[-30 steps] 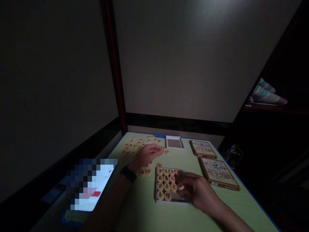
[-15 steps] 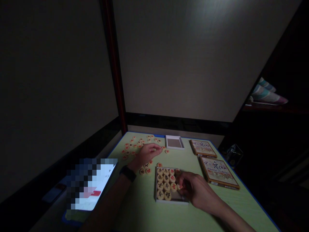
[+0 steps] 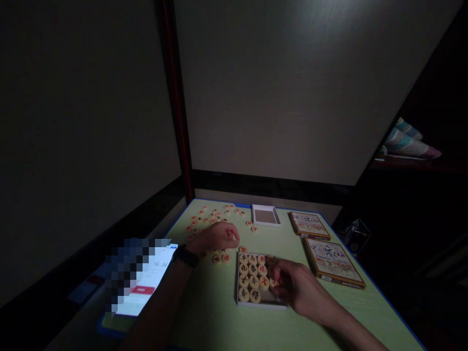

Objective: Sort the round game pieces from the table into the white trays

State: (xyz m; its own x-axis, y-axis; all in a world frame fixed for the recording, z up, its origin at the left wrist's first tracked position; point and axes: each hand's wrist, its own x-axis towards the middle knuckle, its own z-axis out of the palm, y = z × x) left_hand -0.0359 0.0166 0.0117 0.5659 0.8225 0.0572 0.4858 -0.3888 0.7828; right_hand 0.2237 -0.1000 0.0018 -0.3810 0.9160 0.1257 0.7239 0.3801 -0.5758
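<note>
My left hand [image 3: 219, 236] hovers over loose Chinese chess pieces [image 3: 221, 258] on the left of the table, its fingers loosely bent and apart with nothing visible in them. My right hand [image 3: 302, 287] is at the right side of a shallow white box [image 3: 259, 305], thumb and fingers closed on a red-marked Chinese chess piece [image 3: 273, 282] there. Rows of round wooden pieces, black-marked on the left and some red-marked, lie face up in this box. The fingers partly cover its right column. One red-marked piece [image 3: 243, 249] lies just behind the box.
Many more pieces [image 3: 215, 214] are scattered at the back left. A white box [image 3: 265, 216] stands at the back edge. Two printed flat boxes [image 3: 310, 225] lie along the right. A lit phone-like screen [image 3: 146, 282] is at the left edge, beside my left forearm.
My left hand has moved left and toward me, from near the pieces by the back box to the nearer loose pieces. My right hand stays at the box's right side.
</note>
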